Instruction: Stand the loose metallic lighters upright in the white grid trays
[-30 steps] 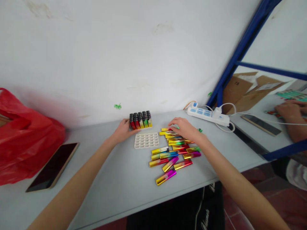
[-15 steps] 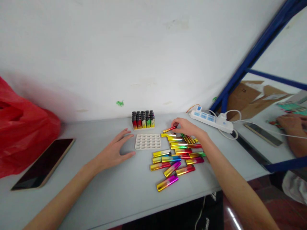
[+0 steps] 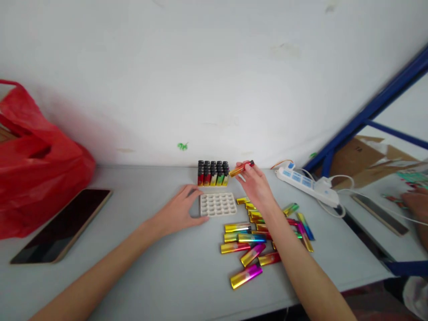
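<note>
My left hand spans the left end of a white tray with rows of round-edged slots, fingertips at its back corner and thumb at its front corner. Raised above the table, my right hand is closed on a red-and-gold lighter, tilted with its black top to the upper right. Behind the slotted tray, a second tray holds upright lighters in rows, black tops up. Loose metallic lighters in gold, red, purple and blue lie scattered to the right, partly under my right forearm.
At the left are a red plastic bag and a dark-screened phone. A white power strip with cables lies at right, beside a blue metal frame. Beyond it are cardboard, another phone and another person's hand.
My right hand has lifted the red-and-gold lighter off the pile and tilted it up. My left hand has closed in on the slotted tray. The view has shifted slightly.
</note>
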Tool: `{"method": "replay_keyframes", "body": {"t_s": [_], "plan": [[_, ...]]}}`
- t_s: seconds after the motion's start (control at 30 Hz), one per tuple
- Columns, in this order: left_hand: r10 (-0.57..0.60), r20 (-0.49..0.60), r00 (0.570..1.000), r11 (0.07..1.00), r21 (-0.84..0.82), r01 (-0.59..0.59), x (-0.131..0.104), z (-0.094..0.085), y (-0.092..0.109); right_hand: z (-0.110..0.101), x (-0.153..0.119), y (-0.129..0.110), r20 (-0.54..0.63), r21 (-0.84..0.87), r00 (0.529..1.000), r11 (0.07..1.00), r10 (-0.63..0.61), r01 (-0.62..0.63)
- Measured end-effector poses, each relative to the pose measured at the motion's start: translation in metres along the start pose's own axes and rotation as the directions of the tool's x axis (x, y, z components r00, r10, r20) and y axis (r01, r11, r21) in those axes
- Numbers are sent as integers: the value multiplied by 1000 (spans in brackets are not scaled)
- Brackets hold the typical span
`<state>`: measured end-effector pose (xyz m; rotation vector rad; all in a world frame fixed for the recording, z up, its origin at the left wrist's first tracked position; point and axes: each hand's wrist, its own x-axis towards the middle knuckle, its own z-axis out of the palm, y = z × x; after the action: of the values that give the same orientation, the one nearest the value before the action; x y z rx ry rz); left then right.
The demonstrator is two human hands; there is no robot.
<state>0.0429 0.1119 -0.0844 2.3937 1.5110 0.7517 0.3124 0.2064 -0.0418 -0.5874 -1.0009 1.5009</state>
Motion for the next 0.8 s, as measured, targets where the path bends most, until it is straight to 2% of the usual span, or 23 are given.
{"method": "replay_keyframes", "body": {"t_s": [0.1, 0.2, 0.3, 0.43, 0.57, 0.8], "plan": [[-11, -52, 999, 1000, 1, 11, -7, 5, 4, 0, -11, 5, 76, -118, 997, 993, 12, -3], [8, -60, 998, 1000, -1, -8, -12, 8, 5, -3, -22, 9, 169, -354, 984, 935, 52, 11], [4, -50, 999, 1000, -12, -4, -14, 6, 6, -2, -32, 15, 211, -582, 972, 812, 100, 43], [-3, -40, 999, 999, -45, 1, -17, 3, 10, 8, -43, 18, 198, -798, 980, 582, 12, 154], [16, -18, 1000, 998, -56, -17, -20, 2, 14, 21, -49, 15, 158, -878, 986, 449, -47, 162], [0, 15, 1000, 998, -64, 1, -21, 0, 9, 23, -51, 18, 137, -918, 985, 362, -103, 165]]}}
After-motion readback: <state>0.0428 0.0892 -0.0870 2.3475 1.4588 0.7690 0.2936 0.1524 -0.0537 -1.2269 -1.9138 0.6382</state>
